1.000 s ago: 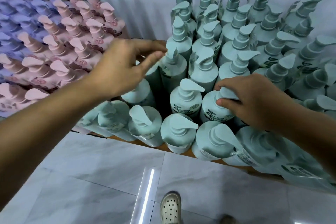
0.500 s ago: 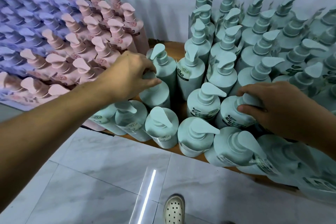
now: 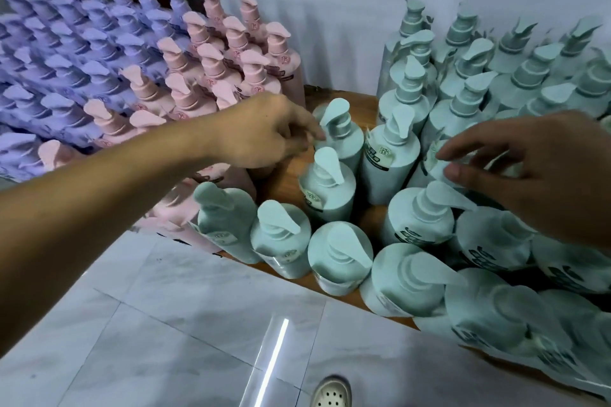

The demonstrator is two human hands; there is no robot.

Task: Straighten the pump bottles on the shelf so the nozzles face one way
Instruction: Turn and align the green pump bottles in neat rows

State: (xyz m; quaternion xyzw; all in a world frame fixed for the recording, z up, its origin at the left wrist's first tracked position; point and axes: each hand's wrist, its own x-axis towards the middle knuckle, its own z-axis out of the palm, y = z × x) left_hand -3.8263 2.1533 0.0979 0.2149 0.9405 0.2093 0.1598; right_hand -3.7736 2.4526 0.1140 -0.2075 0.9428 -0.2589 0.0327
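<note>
Left hand (image 3: 264, 134) reaching rightward over the shelf (image 3: 281, 185), knuckles up and fingers curled. Its index tip touches the collar of a teal pump bottle (image 3: 348, 145); whether the fingers grip it cannot be told. Bare wood lies directly below and just right of this hand, forming a narrow lane bounded by the pink bottles (image 3: 211, 76) on the hand's left and the teal block (image 3: 463, 102) on its right. Nearer the viewer than the hand, a front row of teal bottles (image 3: 281, 238) stands at the shelf's front edge, with floor tiles (image 3: 165, 324) beyond.

Half a second earlier the left hand covered the pump of the nearer bottle (image 3: 325, 195). That pump now stands exposed just below the fingertips. The right hand (image 3: 542, 175) then clasped a pump head. Now it hovers with fingers spread and nearly straight, thumb tip on a pale nozzle (image 3: 438, 174), forearm entering from the right.
</note>
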